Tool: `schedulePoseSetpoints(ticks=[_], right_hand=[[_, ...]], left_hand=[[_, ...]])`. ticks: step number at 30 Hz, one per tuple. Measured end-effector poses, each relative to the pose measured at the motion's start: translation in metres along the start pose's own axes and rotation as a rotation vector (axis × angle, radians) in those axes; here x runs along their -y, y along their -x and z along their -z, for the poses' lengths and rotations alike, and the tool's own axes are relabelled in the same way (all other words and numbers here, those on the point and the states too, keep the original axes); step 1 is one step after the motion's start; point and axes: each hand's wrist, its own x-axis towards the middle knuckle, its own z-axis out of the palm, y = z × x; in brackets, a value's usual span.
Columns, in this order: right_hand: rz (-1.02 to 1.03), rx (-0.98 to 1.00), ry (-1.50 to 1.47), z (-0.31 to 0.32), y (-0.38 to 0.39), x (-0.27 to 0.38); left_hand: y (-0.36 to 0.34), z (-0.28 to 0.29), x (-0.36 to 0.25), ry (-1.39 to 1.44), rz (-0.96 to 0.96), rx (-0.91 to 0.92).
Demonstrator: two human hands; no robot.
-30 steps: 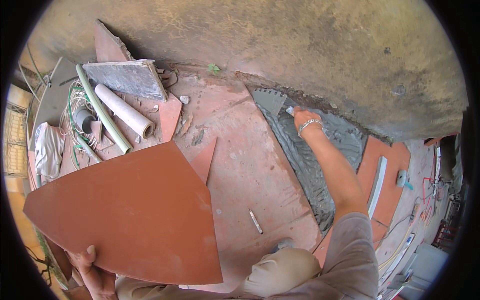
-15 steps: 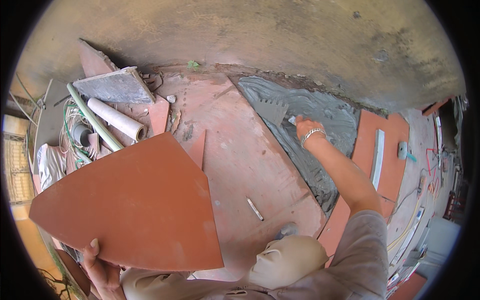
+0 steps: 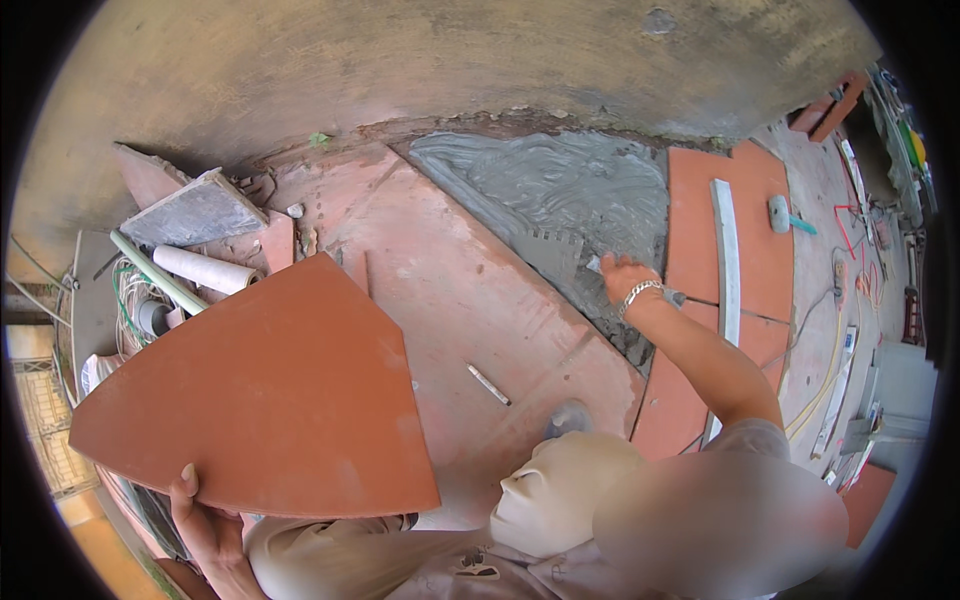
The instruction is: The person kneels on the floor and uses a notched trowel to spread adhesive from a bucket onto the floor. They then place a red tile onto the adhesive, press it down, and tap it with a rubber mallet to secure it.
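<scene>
My left hand [image 3: 207, 522] grips the near edge of a large red-brown tile [image 3: 260, 390], its thumb on top. The tile has one curved side and cut corners, and is held raised above the floor. At the right, my right hand [image 3: 628, 280], with a chain bracelet at the wrist, is closed round a notched trowel [image 3: 550, 258]. The handle is mostly hidden by the fingers. The trowel's blade rests on grey mortar [image 3: 570, 185], spread in a ridged bed between the wall and the pinkish floor slab [image 3: 450, 300].
Laid red tiles [image 3: 690, 220] border the mortar's right side, bearing a metal straightedge [image 3: 727, 260] and a mallet [image 3: 780, 214]. A marker [image 3: 488, 384] lies on the slab. At left are a white roll [image 3: 205, 268], a green tube [image 3: 150, 268] and a leaning slab piece [image 3: 195, 210]. A stained wall [image 3: 480, 60] stands behind.
My right hand has drawn the trowel nearer and rightward across the mortar. The whole view has shifted a little to the right. My left hand still holds the tile.
</scene>
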Motion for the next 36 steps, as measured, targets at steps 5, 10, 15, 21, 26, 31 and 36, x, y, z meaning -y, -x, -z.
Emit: schedulePoseSetpoints(ticks=[5, 10, 15, 21, 26, 31, 36], right_hand=[[-0.039, 0.030, 0.048, -0.032, 0.043, -0.031], [-0.057, 0.013, 0.062, -0.057, 0.081, -0.059], [-0.081, 0.013, 0.133, -0.080, 0.109, -0.092], [-0.275, -0.132, 0.099, -0.096, 0.103, -0.123], [-0.428, -0.154, -0.406, -0.082, 0.085, -0.100], [-0.089, -0.065, -0.682, -0.071, 0.090, -0.046], [0.109, 0.009, -0.633, -0.068, 0.080, -0.023]], left_hand=[[-0.003, -0.012, 0.005, -0.034, -0.007, 0.037], [-0.001, -0.026, 0.009, -0.088, -0.026, -0.010], [-0.003, -0.040, 0.014, -0.097, -0.068, -0.084], [-0.007, -0.044, 0.017, -0.055, -0.086, -0.114], [-0.005, -0.054, 0.017, -0.079, -0.091, -0.057], [-0.004, -0.061, 0.020, -0.073, -0.098, -0.157], [-0.006, -0.054, 0.018, -0.073, -0.091, -0.097]])
